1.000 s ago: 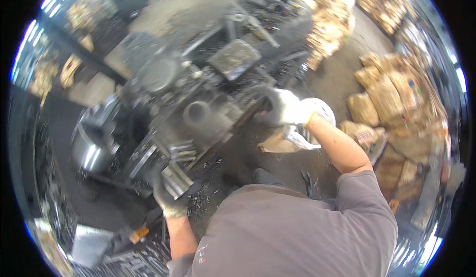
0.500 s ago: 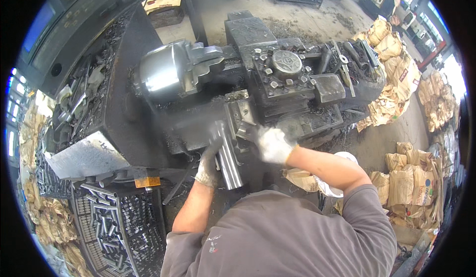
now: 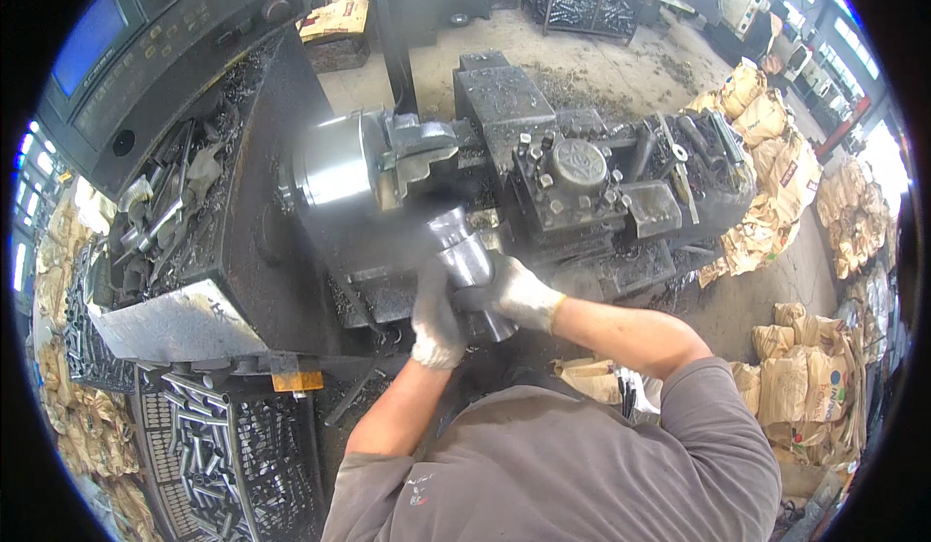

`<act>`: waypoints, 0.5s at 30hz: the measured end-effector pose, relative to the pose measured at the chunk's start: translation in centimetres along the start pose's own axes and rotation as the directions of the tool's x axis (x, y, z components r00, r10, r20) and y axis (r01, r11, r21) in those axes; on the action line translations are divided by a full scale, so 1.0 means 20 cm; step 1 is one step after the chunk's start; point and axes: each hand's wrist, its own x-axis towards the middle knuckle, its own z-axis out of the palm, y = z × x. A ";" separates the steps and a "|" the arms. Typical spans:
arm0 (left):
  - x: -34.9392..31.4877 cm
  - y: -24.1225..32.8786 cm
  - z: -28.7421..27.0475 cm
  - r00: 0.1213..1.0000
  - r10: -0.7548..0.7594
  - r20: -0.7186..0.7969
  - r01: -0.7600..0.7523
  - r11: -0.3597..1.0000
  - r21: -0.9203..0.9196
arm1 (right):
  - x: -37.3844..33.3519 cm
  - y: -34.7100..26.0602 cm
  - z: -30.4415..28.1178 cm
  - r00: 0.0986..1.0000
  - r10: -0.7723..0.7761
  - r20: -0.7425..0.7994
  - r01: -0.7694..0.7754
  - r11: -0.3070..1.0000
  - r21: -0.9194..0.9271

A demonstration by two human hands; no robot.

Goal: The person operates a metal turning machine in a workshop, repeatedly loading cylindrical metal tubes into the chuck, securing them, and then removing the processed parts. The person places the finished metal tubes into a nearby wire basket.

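Observation:
A shiny stepped metal cylinder [image 3: 465, 259] is gripped between my two gloved hands, its upper end tilted toward the lathe chuck. My left hand [image 3: 436, 317] is closed against its left side. Around its right side wraps my right hand [image 3: 516, 290], whose fingers are partly hidden by the glove's dark palm. Just beyond the upper end stands the chuck [image 3: 335, 166] with its stepped jaws [image 3: 427, 159]. The cylinder is apart from the jaws. Right of it sits the turret tool post [image 3: 579, 166] with bolts around its round cap.
A wrench-like tool [image 3: 676, 159] lies on the carriage at the right. A control panel with a screen [image 3: 89, 43] stands at the upper left. Below left is a wire crate [image 3: 233, 426] of metal tubes. Tan sacks [image 3: 776, 164] are piled along the right.
My right hand has moved from beside the tool slide onto the cylinder, joining my left hand. The cylinder has risen toward the chuck. The whole view has shifted slightly.

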 end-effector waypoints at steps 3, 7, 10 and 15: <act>0.12 0.06 -0.09 0.973 -0.190 0.132 0.205 0.972 -0.110 | -0.10 -0.23 -0.19 0.988 -0.150 0.022 0.151 0.987 -0.060; 0.30 -0.24 -0.37 0.962 -0.172 -0.213 0.217 0.005 0.976 | -0.04 -0.68 -0.53 0.765 -0.626 0.150 0.617 0.647 -0.447; 0.31 -0.20 -0.28 0.957 0.274 -0.094 -0.011 0.359 0.933 | 0.32 -0.75 -0.84 0.720 -0.670 0.183 0.491 0.305 -0.816; -0.03 -0.05 -0.52 0.950 0.192 -0.245 0.064 0.650 0.757 | 1.06 -0.42 -1.05 0.806 -0.464 0.367 0.353 -0.121 -0.928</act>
